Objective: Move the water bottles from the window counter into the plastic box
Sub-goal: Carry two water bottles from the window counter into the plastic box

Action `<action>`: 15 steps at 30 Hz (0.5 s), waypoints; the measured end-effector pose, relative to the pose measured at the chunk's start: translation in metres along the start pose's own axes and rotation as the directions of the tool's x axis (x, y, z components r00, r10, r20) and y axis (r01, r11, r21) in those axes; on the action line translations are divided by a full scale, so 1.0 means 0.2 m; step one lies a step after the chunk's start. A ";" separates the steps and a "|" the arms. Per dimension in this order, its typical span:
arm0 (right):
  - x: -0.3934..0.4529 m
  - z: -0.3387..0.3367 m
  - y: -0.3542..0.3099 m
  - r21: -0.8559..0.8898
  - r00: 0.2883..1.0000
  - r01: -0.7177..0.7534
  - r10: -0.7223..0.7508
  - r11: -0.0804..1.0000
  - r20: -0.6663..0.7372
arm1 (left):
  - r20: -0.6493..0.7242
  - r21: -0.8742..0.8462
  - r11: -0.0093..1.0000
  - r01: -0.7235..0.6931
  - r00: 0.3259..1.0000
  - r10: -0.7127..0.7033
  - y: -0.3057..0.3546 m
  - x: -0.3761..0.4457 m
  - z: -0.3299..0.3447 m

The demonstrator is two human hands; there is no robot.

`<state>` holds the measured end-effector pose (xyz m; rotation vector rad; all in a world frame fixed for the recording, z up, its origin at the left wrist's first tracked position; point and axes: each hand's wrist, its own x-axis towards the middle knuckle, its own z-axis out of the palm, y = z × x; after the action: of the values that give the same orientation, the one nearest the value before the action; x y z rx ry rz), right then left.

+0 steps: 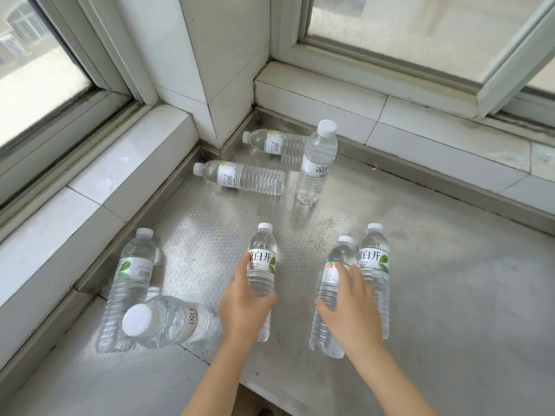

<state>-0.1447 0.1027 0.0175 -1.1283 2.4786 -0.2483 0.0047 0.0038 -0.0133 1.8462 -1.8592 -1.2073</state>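
I looked down on a stainless worktop [435, 280] set into a window corner, its middle stamped with a dimpled pattern and its far part dull and smudged. White tiled sills [126, 175] ran along the left and back edges, meeting at a tiled pillar [216, 55] between two frosted windows [420, 28].

My left hand [244, 310] was wrapped around the lower body of the centre bottle [262, 259], fingers curled on it, the bottle upright. My right hand [351, 310] lay spread against the bottle [335, 265] beside it, fingers loose; I could not tell whether it had a real grip. Another upright bottle [375, 259] stood touching that one.

Two bottles [240, 177] lay flat near the pillar, one tall bottle [317, 163] stood by them, and two more [132, 274] stood at the left edge. The plastic box was out of view.
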 end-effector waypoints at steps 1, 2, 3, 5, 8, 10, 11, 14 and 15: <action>-0.01 0.01 -0.01 0.014 0.999 0.040 -0.040 0.999 -0.021 | 0.010 -0.006 1.000 -0.006 1.000 0.006 -0.01 -0.01 0.00; -0.02 0.02 -0.02 0.033 0.996 0.076 -0.074 0.997 -0.052 | 0.018 -0.009 1.000 -0.014 1.000 0.014 -0.02 -0.03 0.00; -0.03 0.03 -0.03 0.056 0.993 0.091 -0.086 0.994 -0.082 | 0.021 -0.010 1.000 -0.018 1.000 0.018 -0.03 -0.03 0.00; -0.04 0.05 -0.05 0.119 0.996 0.048 -0.038 0.992 -0.081 | 0.016 -0.010 1.000 -0.018 1.000 0.018 -0.04 -0.05 -0.01; -0.04 0.10 -0.09 0.258 0.996 -0.084 0.080 0.962 0.028 | -0.003 -0.020 1.000 -0.016 1.000 0.016 -0.05 -0.06 -0.04; -0.03 0.12 -0.13 0.325 0.990 -0.123 0.096 0.938 0.099 | -0.022 -0.038 0.999 -0.015 1.000 0.014 -0.05 -0.07 -0.07; -0.02 0.13 -0.16 0.336 0.989 -0.123 0.086 0.934 0.122 | -0.032 -0.047 0.999 -0.015 0.999 0.014 -0.05 -0.07 -0.09; 0.02 0.13 -0.18 0.369 0.978 -0.177 0.121 0.912 0.172 | -0.049 -0.061 0.998 -0.020 0.999 0.018 -0.04 -0.07 -0.10; 0.02 0.13 -0.18 0.394 0.976 -0.189 0.130 0.899 0.172 | -0.056 -0.072 0.997 -0.023 0.998 0.019 -0.03 -0.08 -0.11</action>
<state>-0.1122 0.0764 0.0046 -0.7351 2.2345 -0.5862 0.0267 0.0108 0.0007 1.7986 -1.7769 -1.1887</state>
